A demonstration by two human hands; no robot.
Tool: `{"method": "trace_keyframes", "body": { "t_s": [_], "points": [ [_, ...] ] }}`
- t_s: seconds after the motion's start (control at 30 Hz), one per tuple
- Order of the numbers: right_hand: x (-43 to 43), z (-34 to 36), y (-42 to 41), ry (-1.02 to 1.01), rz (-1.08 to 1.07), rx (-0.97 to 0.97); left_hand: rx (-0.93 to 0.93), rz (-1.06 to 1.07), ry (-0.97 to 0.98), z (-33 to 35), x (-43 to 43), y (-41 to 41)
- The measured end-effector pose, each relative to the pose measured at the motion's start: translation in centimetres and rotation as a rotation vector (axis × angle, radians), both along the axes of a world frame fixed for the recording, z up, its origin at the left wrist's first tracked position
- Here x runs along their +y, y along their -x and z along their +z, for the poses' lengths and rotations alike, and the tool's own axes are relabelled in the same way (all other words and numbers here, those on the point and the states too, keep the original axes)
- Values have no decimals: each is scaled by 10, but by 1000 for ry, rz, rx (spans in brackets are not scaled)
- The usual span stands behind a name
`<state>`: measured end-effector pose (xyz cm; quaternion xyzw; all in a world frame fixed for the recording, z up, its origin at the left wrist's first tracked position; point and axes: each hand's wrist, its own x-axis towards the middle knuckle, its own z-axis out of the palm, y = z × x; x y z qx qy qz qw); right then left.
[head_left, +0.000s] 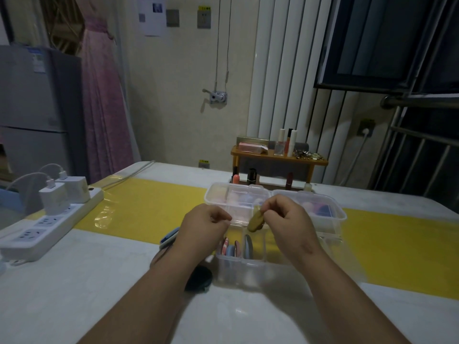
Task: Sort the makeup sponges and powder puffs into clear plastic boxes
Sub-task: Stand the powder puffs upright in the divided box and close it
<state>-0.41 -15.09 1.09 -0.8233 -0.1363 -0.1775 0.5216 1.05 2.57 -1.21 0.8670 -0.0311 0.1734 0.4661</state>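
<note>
My right hand (285, 219) pinches an olive-green powder puff (255, 221) by its top edge and holds it over the near clear plastic box (238, 268). That box has dividers, and several flat puffs (234, 247) stand on edge in its left compartments. My left hand (203, 225) hovers over the box's left end with fingers curled and nothing in them. Behind stand two closed clear boxes: the left one (236, 202) with pale sponges inside, the right one (320, 209) with pink and blue pieces.
A white power strip (49, 219) with two chargers lies at the left edge of the table. A dark round object (198, 279) and a blue-and-white item (169, 235) lie beside my left wrist. A small wooden shelf (278, 157) with cosmetics stands behind the boxes.
</note>
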Motion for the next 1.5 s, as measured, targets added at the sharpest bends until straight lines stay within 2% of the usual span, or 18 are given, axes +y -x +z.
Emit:
{"method": "trace_keyframes", "body": {
  "t_s": [0.4,0.67,1.03,1.27,1.5],
  "points": [
    [1,-2,2,234,18,78,94,-6,98,0,2,-1],
    [3,-3,5,371,34,130,47,6,-92,7,1,5],
    [6,0,7,486,19,160,50,28,-184,7,2,3],
    [6,3,8,513,47,195,-21,220,-197,9,18,2],
    [6,2,9,503,47,182,32,297,-475,4,26,-5]
  ]
}}
